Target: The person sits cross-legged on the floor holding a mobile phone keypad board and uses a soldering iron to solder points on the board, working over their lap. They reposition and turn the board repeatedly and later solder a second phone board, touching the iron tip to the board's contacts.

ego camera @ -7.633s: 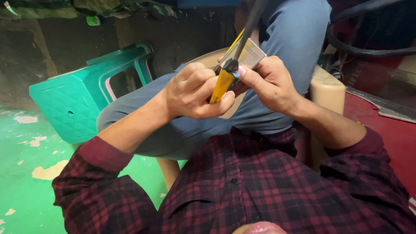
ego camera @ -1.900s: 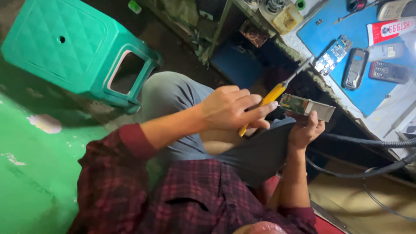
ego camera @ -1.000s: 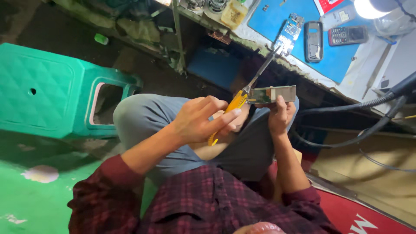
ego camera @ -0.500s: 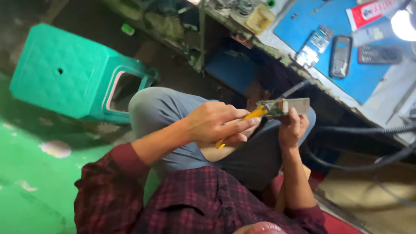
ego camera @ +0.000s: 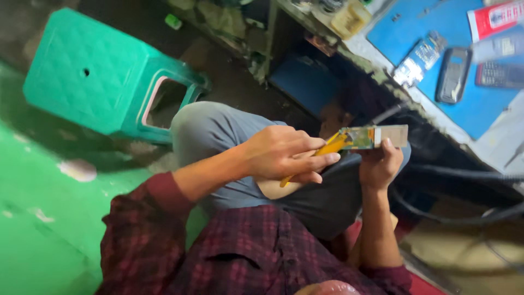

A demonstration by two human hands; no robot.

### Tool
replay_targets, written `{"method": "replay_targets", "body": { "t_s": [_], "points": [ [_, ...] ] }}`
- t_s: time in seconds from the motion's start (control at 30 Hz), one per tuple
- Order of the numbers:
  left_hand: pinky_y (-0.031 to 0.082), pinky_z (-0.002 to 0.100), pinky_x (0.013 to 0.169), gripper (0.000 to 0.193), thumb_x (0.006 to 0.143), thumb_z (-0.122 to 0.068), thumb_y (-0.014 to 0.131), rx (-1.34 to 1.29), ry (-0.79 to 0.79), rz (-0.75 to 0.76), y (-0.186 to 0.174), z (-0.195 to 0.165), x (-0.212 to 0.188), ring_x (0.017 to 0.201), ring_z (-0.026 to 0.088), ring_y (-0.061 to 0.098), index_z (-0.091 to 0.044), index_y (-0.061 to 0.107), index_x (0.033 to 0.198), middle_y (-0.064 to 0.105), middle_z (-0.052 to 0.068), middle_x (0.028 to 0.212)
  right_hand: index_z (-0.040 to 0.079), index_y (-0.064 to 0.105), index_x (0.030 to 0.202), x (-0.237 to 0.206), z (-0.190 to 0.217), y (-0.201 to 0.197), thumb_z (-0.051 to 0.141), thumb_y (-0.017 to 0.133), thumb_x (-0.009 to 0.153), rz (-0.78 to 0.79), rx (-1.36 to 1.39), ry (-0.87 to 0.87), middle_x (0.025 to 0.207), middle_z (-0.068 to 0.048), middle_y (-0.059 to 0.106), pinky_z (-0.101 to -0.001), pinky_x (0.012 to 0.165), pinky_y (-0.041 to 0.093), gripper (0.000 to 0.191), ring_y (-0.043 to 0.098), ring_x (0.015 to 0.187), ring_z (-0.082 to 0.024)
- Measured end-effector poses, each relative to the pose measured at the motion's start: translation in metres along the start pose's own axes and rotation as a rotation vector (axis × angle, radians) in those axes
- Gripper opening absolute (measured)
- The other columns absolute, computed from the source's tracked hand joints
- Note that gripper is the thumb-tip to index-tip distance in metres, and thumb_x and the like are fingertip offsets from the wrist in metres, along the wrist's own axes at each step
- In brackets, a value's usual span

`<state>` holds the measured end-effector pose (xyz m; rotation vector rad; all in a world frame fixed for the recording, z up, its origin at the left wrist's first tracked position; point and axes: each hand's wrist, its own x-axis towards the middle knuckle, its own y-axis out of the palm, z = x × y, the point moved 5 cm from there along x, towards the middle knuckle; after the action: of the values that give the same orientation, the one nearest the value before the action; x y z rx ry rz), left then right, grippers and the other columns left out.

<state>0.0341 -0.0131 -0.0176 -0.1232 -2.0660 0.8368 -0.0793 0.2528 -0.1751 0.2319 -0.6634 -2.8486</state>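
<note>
My left hand [ego camera: 286, 154] grips a tool with a yellow handle [ego camera: 327, 150], its tip pointing at a small rectangular circuit board [ego camera: 374, 136]. My right hand [ego camera: 380, 164] holds that board from below, fingers wrapped around its lower edge. Both hands sit above my lap, over grey trousers [ego camera: 218, 136]. The metal tip of the tool is hidden where it meets the board's left end.
A teal plastic stool [ego camera: 93, 76] lies on its side on the green floor at left. At upper right a blue work mat [ego camera: 436, 49] carries several phones and a bare board. Black cables [ego camera: 464, 175] run under the bench edge.
The view has swung over the stool, floor and bench. The tool has tilted from steeply upright to nearly level against the board. Both hands have kept their hold throughout.
</note>
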Motion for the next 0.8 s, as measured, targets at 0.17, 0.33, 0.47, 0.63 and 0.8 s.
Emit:
{"method": "replay_targets", "body": {
  "t_s": [0.17,0.33,0.47,0.63,0.8],
  "points": [
    [0.051,0.033,0.066,0.045,0.101,-0.041,0.078,0.038,-0.009,0.101,0.007,0.003,0.004,0.08,0.02,0.064,-0.018,0.066,0.138,0.064,0.004,0.107,-0.006,0.057,0.13,-0.002,-0.005,-0.012,0.022,0.054,0.104,-0.025,0.086,-0.008,0.121,-0.016,0.067,-0.0411,0.09,0.063,0.039,0.071,0.105,-0.027],
    [0.058,0.037,0.076,0.04,0.102,-0.028,0.081,-0.005,0.002,0.157,0.02,0.001,0.011,0.091,0.026,0.071,-0.001,0.067,0.127,0.069,0.012,0.111,-0.014,0.064,0.121,-0.009,-0.004,-0.032,0.025,0.053,0.106,-0.092,-0.085,0.059,0.108,-0.021,0.071,-0.0421,0.081,0.065,0.043,0.074,0.095,-0.03],
    [0.057,0.037,0.07,0.028,0.098,-0.015,0.073,-0.066,-0.03,0.16,0.03,0.001,0.027,0.085,0.028,0.072,0.005,0.067,0.118,0.071,0.016,0.103,-0.01,0.06,0.124,-0.005,0.002,-0.025,0.024,0.054,0.105,-0.026,-0.018,0.052,0.111,-0.019,0.07,-0.0424,0.076,0.066,0.039,0.073,0.093,-0.029],
    [0.058,0.036,0.067,0.021,0.093,-0.004,0.07,-0.093,-0.045,0.23,0.043,0.006,0.032,0.079,0.028,0.073,0.007,0.07,0.111,0.072,0.017,0.098,-0.01,0.06,0.126,0.0,0.006,-0.019,0.025,0.053,0.107,0.011,0.019,0.086,0.115,-0.02,0.07,-0.0423,0.078,0.066,0.04,0.073,0.097,-0.029],
    [0.059,0.037,0.067,0.02,0.091,-0.001,0.069,-0.154,-0.077,0.237,0.043,0.01,0.029,0.08,0.028,0.073,0.008,0.069,0.109,0.071,0.017,0.095,-0.012,0.061,0.129,0.0,0.007,-0.027,0.025,0.055,0.107,-0.007,0.016,0.099,0.113,-0.02,0.07,-0.0417,0.079,0.064,0.043,0.073,0.093,-0.029]
  ]
}}
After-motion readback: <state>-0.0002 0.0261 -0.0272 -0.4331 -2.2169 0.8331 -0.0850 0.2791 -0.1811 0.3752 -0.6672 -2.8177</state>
